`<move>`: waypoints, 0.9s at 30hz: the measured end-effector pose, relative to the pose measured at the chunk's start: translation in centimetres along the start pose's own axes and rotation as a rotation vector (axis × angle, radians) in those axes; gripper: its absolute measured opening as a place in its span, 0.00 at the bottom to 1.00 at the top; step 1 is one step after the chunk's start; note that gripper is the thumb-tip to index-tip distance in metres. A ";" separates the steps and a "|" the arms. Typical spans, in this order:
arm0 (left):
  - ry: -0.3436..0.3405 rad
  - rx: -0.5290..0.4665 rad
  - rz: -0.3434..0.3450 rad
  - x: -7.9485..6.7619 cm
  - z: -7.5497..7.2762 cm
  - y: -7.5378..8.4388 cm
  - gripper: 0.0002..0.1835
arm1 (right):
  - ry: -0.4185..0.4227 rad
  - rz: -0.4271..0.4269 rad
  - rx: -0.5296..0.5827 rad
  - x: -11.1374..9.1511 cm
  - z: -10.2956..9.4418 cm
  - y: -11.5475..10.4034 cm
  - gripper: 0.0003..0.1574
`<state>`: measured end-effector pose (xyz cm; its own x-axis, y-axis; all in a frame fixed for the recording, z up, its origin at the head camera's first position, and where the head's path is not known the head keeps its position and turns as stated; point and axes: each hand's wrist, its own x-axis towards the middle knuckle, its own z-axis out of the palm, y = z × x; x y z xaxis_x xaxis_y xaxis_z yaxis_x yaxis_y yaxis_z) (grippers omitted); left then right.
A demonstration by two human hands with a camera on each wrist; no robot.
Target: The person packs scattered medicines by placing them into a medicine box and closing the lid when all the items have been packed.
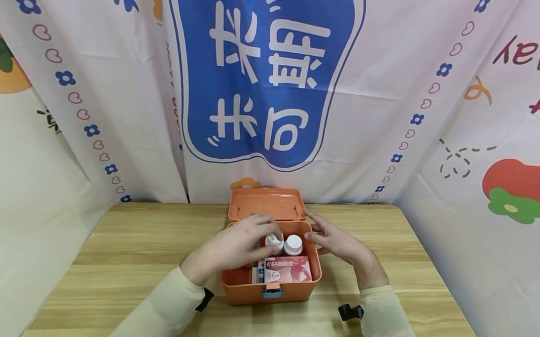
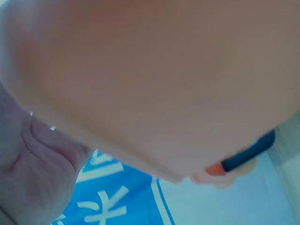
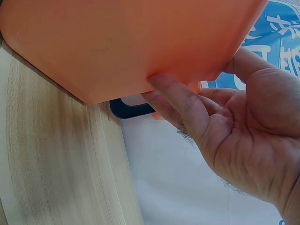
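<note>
An orange lidded box [image 1: 246,292] stands on the table with its lid [image 1: 268,204] raised at the back. Reaching in from the left, my left hand [image 1: 244,240] holds a white bottle [image 1: 273,243] between thumb and fingers. Another white bottle [image 1: 293,245] stands upright just right of it. A pink and white medicine carton [image 1: 288,270] lies in front of both. My right hand [image 1: 336,242] grips the box's right wall, thumb at the rim and fingers [image 3: 180,96] against the outside. The box wall fills most of the left wrist view, hiding the bottle there.
The wooden table [image 1: 148,263] extends to both sides of the box. A printed cloth [image 1: 367,117] hangs close behind the raised lid. A blue-grey latch [image 1: 272,293] is on the box front, and a dark handle [image 3: 133,110] shows in the right wrist view.
</note>
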<state>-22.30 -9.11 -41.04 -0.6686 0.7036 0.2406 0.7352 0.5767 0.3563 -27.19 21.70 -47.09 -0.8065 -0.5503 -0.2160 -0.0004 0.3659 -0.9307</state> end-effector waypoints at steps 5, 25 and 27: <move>0.017 -0.015 -0.056 -0.6 -0.5 -1.3 0.12 | -0.006 -0.006 0.000 0.1 0.0 0.1 0.48; 0.139 -0.050 -0.218 -2.8 -0.9 -5.9 0.11 | 0.007 0.000 -0.053 -0.1 0.1 -0.4 0.47; 0.162 -0.058 -0.239 -3.0 -0.8 -6.2 0.11 | 0.016 -0.002 -0.066 0.0 0.1 -0.4 0.47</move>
<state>-24.96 -15.09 -43.24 -0.8344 0.4729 0.2832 0.5506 0.6902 0.4696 -27.12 21.53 -46.78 -0.8157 -0.5393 -0.2093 -0.0405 0.4142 -0.9093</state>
